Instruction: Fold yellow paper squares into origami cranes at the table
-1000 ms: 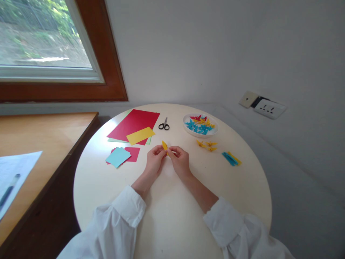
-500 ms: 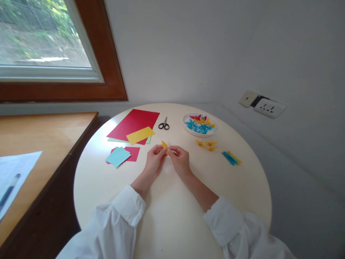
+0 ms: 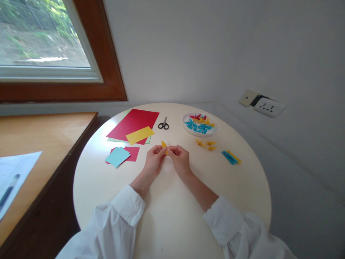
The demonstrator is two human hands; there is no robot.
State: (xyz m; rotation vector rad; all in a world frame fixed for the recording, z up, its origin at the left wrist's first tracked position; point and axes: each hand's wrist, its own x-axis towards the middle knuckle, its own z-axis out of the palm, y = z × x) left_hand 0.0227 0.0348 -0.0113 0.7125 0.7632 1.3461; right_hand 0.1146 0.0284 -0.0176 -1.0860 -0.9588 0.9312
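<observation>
A small folded yellow paper piece (image 3: pixel 164 145) is pinched between both hands above the middle of the round cream table (image 3: pixel 172 208). My left hand (image 3: pixel 154 160) grips its left side with closed fingertips. My right hand (image 3: pixel 180 159) pinches the right side. Both wrists rest low near the tabletop. White sleeves cover my forearms.
Red, yellow and light-blue paper sheets (image 3: pixel 132 129) lie at the left, black scissors (image 3: pixel 163 125) behind. A white dish (image 3: pixel 199 125) holds several folded paper cranes; three yellow cranes (image 3: pixel 206 144) and blue-yellow strips (image 3: pixel 231 157) lie at right. A wooden desk (image 3: pixel 40 144) stands to the left.
The hands have barely shifted; the yellow piece is turned slightly lower between the fingertips. Nothing else moved.
</observation>
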